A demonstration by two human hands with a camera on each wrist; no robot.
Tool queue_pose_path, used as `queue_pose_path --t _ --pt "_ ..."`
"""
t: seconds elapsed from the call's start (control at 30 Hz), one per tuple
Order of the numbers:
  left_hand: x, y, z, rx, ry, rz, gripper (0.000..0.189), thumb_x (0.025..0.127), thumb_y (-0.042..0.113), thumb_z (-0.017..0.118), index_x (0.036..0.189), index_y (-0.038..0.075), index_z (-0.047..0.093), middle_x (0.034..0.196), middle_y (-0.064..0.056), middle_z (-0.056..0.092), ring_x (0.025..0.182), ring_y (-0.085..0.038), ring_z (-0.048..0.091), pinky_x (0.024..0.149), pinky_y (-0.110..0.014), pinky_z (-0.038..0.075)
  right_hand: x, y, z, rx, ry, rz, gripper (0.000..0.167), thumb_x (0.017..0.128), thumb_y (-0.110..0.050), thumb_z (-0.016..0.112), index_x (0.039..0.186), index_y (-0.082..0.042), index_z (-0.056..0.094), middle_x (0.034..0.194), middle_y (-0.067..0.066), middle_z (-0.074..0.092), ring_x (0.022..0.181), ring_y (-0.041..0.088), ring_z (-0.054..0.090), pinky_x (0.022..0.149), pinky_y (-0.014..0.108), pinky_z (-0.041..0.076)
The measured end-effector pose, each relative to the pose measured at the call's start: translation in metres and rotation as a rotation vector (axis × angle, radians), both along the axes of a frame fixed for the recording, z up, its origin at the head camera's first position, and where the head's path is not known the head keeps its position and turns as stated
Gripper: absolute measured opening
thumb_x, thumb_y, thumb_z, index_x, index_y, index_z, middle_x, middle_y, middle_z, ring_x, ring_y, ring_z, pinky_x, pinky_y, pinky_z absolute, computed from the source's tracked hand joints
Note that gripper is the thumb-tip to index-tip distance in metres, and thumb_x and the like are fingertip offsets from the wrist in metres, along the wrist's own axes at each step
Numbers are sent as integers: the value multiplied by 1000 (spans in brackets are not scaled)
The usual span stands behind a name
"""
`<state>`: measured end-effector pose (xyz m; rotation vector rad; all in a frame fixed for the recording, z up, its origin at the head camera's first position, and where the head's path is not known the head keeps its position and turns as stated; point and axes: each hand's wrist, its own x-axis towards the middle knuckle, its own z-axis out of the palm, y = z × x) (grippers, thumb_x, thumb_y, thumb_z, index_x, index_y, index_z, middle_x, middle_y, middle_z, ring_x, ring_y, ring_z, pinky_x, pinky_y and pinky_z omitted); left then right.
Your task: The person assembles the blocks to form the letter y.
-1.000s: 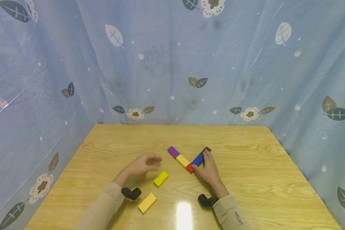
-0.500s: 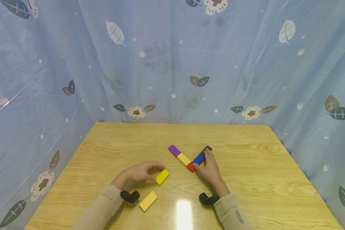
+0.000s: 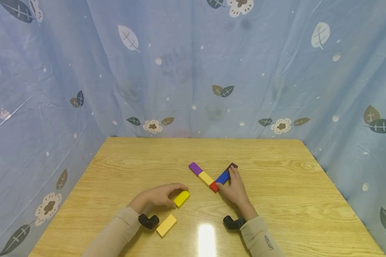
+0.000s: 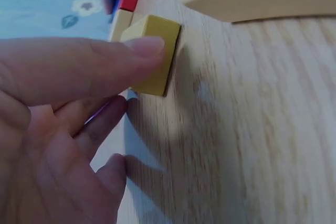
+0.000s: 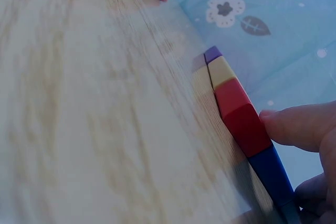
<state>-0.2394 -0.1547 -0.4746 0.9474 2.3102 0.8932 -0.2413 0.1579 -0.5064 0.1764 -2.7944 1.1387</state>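
My left hand [image 3: 161,195] pinches a bright yellow block [image 3: 182,199], thumb at its near end and fingertips at its far end. In the left wrist view, the thumb lies against that block's end face. Farther right, several blocks form a V on the table: purple [image 3: 195,168], pale yellow [image 3: 206,178] and red [image 3: 213,186] along one arm, blue [image 3: 222,177] and dark brown [image 3: 233,165] along the other. My right hand [image 3: 234,191] spans the blue-and-brown arm, fingertips on the brown block. The right wrist view has its thumb touching the red block [image 5: 244,129] near the blue one.
A loose orange-yellow block [image 3: 166,226] lies near my left wrist. Both wrists wear a black camera mount. The wooden table [image 3: 276,200] reaches back to a blue patterned curtain [image 3: 180,71], which also hangs on both sides.
My left hand has come down and to the right onto the bright yellow block and now pinches it. The right hand stays at the blue and brown blocks.
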Motion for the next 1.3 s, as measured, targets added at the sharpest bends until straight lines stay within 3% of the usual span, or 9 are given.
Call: queue_pose_path --t 0.23,0.57,0.73,1.03,1.3 --pt "1 3 1 -16 -1 18 65 82 3 68 141 14 42 146 -2 41 138 -23 32 116 -44 24 0 0 -1 6 19 -10 84 83 -32 72 141 14 31 152 26 24 140 44 19 112 56 23" --pt "-1 6 6 -88 75 21 61 81 9 73 137 16 48 142 -1 46 135 -23 38 113 -44 29 0 0 2 -3 1 -3 85 84 -33 71 141 13 29 153 26 22 141 44 17 113 55 22" --pt "-2 13 12 -113 57 41 60 79 13 74 135 18 51 141 -1 47 135 -25 39 112 -45 31 0 0 0 -1 0 -5 85 84 -33 71 141 13 29 153 25 23 141 43 17 113 55 22" --pt "-10 41 25 -70 18 -21 62 82 12 71 139 16 46 143 1 46 132 -19 43 111 -38 34 0 0 0 2 -14 -16 85 84 -33 71 142 11 29 154 23 22 142 41 16 114 54 21" --pt "-17 66 25 -97 34 -81 64 82 12 72 140 13 45 144 0 45 131 -17 45 110 -32 36 0 1 0 -7 -33 -13 86 84 -33 70 144 10 27 155 21 20 143 39 14 115 53 19"
